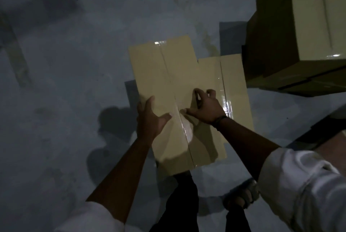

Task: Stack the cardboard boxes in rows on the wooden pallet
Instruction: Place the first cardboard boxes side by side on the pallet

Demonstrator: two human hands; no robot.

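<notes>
A taped cardboard box point(168, 74) stands on the grey floor in front of me. A second, lower cardboard box point(234, 81) sits against its right side. My left hand point(149, 119) lies against the first box's left edge, fingers fairly straight, thumb spread on the top. My right hand point(206, 108) is on the top near the right edge. Its fingers curl over that edge and its thumb lies toward the tape seam. A stack of cardboard boxes point(299, 25) rises at the upper right. I cannot make out a wooden pallet in this dim view.
Bare grey concrete floor point(65, 81) spreads to the left and ahead. My sandalled foot point(241, 194) stands just behind the boxes. A dark slab and a brownish surface point(333, 149) lie at the right edge.
</notes>
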